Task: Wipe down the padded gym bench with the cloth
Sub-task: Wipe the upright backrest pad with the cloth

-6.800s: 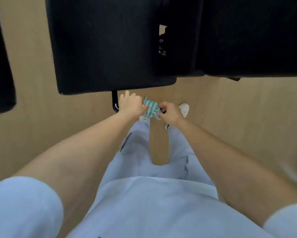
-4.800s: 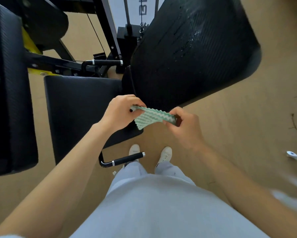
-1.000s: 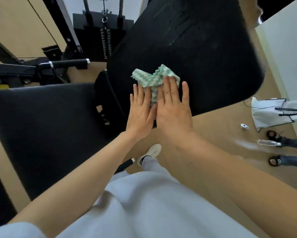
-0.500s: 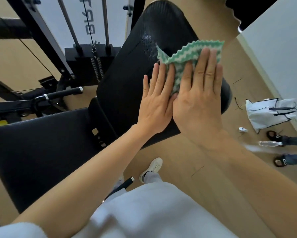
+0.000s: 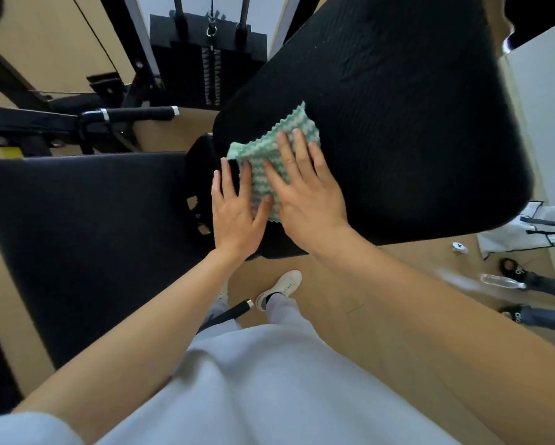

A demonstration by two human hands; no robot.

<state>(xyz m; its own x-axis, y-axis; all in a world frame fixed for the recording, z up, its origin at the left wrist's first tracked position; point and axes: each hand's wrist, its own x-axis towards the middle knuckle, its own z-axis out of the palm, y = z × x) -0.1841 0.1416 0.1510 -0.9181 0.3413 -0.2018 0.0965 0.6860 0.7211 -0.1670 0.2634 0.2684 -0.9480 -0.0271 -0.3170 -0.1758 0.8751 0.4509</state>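
The black padded bench has an inclined back pad (image 5: 398, 117) on the right and a flat seat pad (image 5: 86, 226) on the left. A green-and-white zigzag cloth (image 5: 274, 146) lies flat on the lower left part of the back pad. My left hand (image 5: 237, 207) and my right hand (image 5: 305, 194) press side by side on the cloth, palms down, fingers spread over its near half. The cloth's far corner sticks out beyond my fingertips.
A weight stack (image 5: 208, 69) and black frame bars with a grip handle (image 5: 138, 112) stand behind the bench. On the wooden floor at right lie a white bag (image 5: 532, 229), a water bottle (image 5: 500, 281) and another person's shoes (image 5: 510, 268). My own shoe (image 5: 281, 289) is below the pad.
Both hands have slid the cloth back down the back pad from near its upper part to its lower left edge, still pressed flat on it.
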